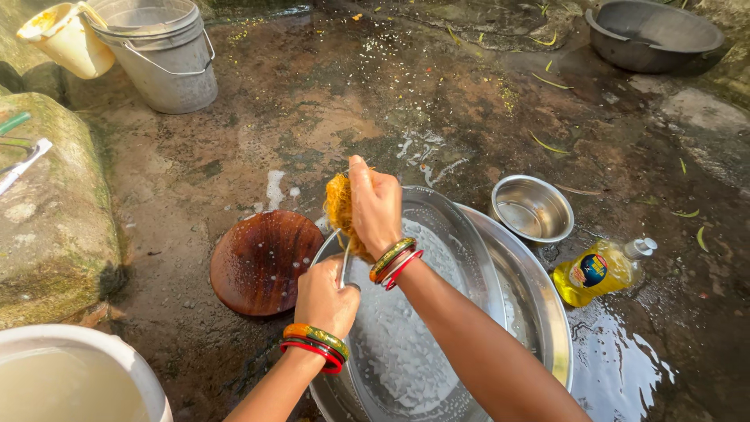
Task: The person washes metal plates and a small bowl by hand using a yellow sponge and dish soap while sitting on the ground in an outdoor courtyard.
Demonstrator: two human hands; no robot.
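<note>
The right hand [375,205] is closing tight around a yellow scrubber [339,205], a fuzzy ball of fibres, and is rubbing it on the rim of a big steel plate [406,344]. The left hand [325,297] is curling its fingers around the near edge of that plate and is holding it up on a tilt. The soapy plate is leaning over a second steel plate [539,305] that is lying flat on the wet stone ground [328,109].

To do this rubbing well, I think the left hand should be gripping hard, because the plate is looking wet and slippery. The scrubber should be going all the way round the rim, not only at the top. Keeping the plate low over the other one is a good idea, so a slip is not making a big bang.

A round wooden board [264,262] is lying just beside the plates on the left. A small steel bowl [533,208] is sitting near them on the right, and a yellow bottle of dish soap [600,270] is lying on its side next to it. Far off, a grey bucket [166,55] and a yellow jug [64,39] are standing together, and a dark basin [652,35] is resting in the far corner. A white tub [125,359] of cloudy water is sitting close by on the left.
</note>
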